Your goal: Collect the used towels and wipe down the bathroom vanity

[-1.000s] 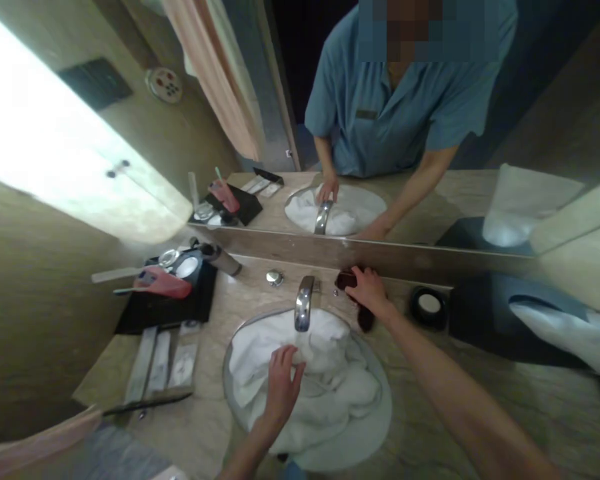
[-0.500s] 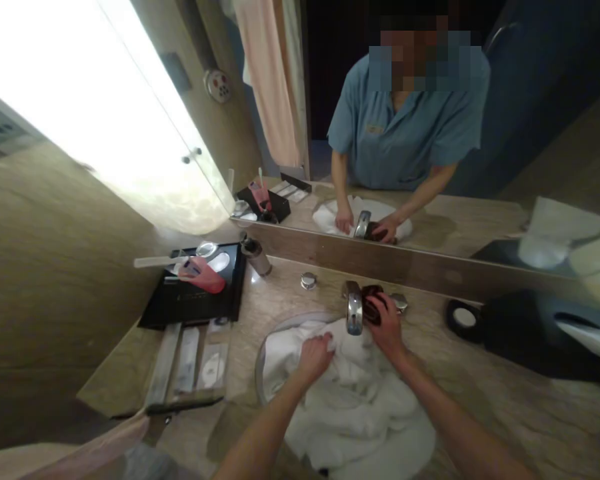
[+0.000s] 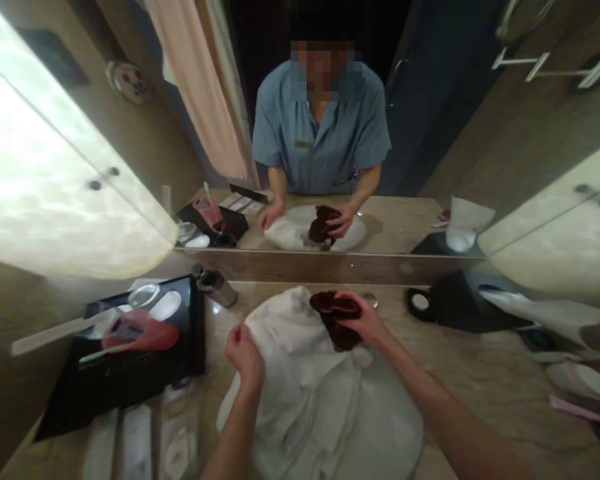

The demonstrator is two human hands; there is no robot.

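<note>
Left hand (image 3: 244,352) was bunched into a fist on the white towel (image 3: 300,373), fingers closed on a fold of it near the towel's 9 o'clock edge. Towel was heaped over the sink (image 3: 395,427), draped up toward the mirror (image 3: 330,133) at 12 o'clock and spilling down twd the bottom of the frame.

Right hand (image 3: 367,323) was at abt 1 o'clock from the left one, fingers wrapped round a dark brown cloth (image 3: 336,319). Cloth was crumpled, sitting on top of the white towel's upper part, touching it. Couldn't see the faucet, it was under the fabric.

Other stuff on the tabletop (image 3: 480,380): black tray (image 3: 125,380) at 9 o'clock w/ a pink pouch (image 3: 145,337) and a couple of round dishes on it, a small metal bottle (image 3: 215,285) lying just beside the tray's far corner. Out at 3 o'clock a round black dish (image 3: 420,302) and next to it a black tissue box (image 3: 460,307) w/ a white tissue (image 3: 535,310) sticking out. Mirror showed a person in a blue shirt w/ both hands on the same towel & cloth.
</note>
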